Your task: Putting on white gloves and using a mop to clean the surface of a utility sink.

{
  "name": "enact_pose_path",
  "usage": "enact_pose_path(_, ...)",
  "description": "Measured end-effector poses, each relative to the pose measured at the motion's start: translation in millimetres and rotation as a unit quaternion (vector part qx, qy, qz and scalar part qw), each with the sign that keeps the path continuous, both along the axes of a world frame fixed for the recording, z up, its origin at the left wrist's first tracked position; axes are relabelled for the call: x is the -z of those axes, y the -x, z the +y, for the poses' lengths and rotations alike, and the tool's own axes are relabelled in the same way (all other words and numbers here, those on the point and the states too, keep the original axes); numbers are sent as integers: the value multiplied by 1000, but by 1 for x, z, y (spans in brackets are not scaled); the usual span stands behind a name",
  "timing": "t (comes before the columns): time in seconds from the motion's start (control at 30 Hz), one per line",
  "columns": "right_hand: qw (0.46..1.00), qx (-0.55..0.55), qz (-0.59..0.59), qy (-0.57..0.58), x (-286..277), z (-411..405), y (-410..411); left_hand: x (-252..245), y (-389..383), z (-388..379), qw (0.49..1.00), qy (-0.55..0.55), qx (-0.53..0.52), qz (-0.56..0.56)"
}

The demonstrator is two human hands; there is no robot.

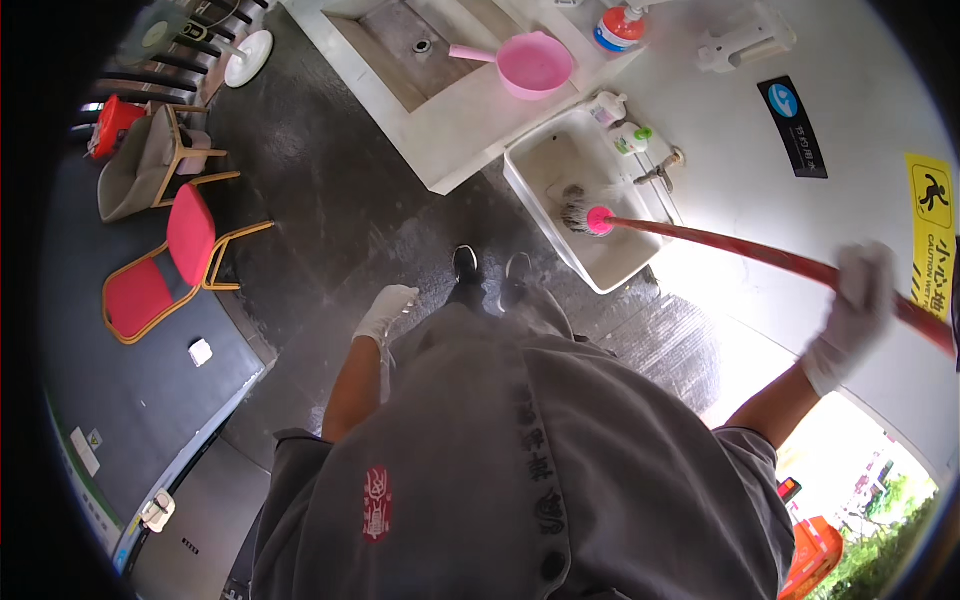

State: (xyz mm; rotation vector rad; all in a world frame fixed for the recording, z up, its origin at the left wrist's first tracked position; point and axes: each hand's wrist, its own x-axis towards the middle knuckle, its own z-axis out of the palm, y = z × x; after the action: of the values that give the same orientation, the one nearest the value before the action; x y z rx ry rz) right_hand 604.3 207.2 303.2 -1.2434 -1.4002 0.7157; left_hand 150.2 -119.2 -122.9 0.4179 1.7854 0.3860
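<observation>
My right hand (855, 315), in a white glove and slightly blurred, is closed around the long red handle of a mop (720, 241). The mop's pink head and grey strands (577, 213) rest in a white utility sink (551, 236) ahead to the right. My left hand (387, 310), also in a white glove, hangs beside my left thigh, away from the sink and the mop. Its fingers are curled and nothing shows in them. A metal tap (660, 174) sticks out from the wall over the sink, near two white bottles (628, 139).
A pink long-handled dipper (534, 66) and a red pump bottle (619, 30) stand on the stone counter (427, 146). At left are a red chair (191, 236), a beige armchair (135, 166) and a red bucket (116, 124). The dark floor (322, 195) looks wet.
</observation>
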Motion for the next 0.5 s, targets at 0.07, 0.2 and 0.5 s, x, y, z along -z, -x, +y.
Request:
enact_pose_path(0.07, 979, -119, 144, -75, -47, -10, -3, 2, 4, -13, 1000, 19, 12, 6)
enact_pose_path(0.2, 974, -185, 89, -99, -44, -9, -8, 1, 2, -11, 999, 30, -6, 25)
enact_pose_path(0.5, 961, -167, -3, 219, 260, 8, 16, 24, -4, 21, 994, -53, 96, 22)
